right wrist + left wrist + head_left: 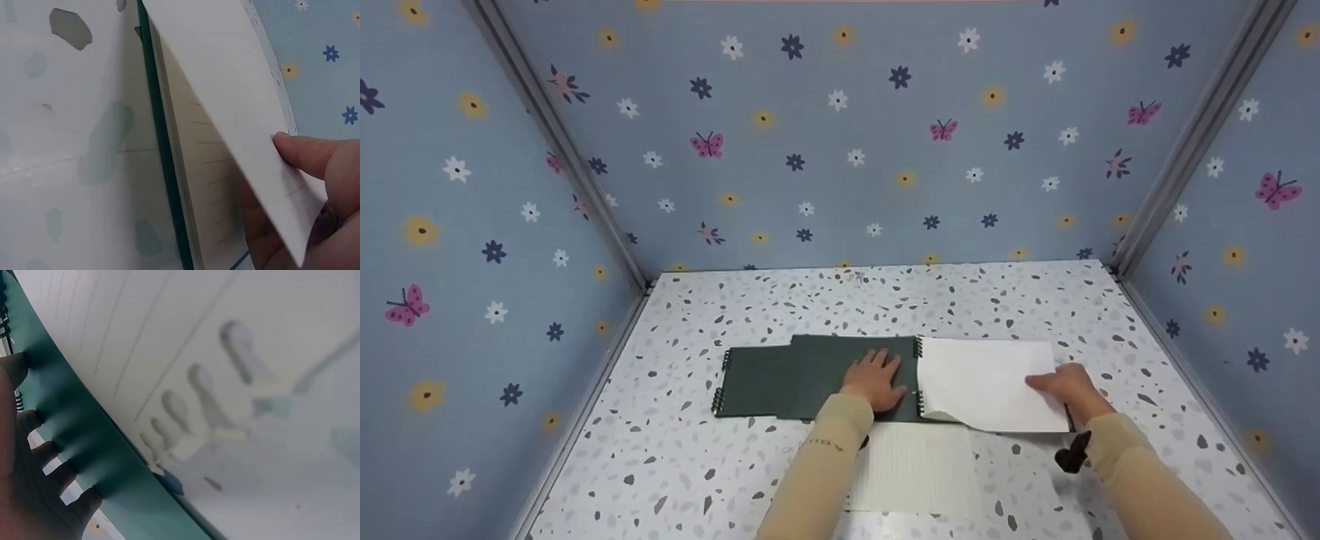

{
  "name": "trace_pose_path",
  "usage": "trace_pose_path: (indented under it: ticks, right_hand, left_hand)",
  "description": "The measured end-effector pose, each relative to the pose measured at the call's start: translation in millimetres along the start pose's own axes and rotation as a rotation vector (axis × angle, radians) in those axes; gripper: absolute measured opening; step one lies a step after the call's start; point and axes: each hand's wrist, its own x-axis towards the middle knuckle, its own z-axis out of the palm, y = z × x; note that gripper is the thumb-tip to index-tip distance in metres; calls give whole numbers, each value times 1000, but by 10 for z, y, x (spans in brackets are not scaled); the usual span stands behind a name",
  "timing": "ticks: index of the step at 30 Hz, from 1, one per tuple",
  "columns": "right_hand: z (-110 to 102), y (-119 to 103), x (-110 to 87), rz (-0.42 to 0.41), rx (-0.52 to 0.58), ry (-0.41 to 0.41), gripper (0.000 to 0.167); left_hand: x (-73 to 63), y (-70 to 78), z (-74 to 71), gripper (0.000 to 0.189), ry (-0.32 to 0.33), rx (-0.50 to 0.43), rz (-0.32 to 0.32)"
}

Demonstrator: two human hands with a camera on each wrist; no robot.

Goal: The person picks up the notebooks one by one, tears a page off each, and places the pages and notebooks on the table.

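An open spiral notebook has its dark green cover (825, 375) folded out to the left and a blank white page (975, 382) on the right of the coil. My left hand (874, 381) rests on that green cover with fingers spread; in the left wrist view its fingertips (90, 495) press against the green. At the page's right edge my right hand (1072, 390) pinches a white sheet (225, 84) between thumb and fingers. The right wrist view has this sheet lifted at the corner, with lined pages (205, 152) beneath it.
Another dark green spiral notebook (754, 379) lies at the left, partly under the open cover. A pale lined pad (915, 469) lies in front on the speckled table (675, 465). Flowered panels (840, 150) stand at the back and both sides.
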Motion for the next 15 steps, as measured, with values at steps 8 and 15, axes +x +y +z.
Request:
trace_pose_path:
  ticks: [8,15]
  right_hand:
    - [97,-19,-85,-11,7,25,94]
    - [163,76,-120,-92,25,89,73]
  left_hand:
    - [-22,51,-53,67,6,19,-13]
    - [-65,68,-46,67,9,34,-14]
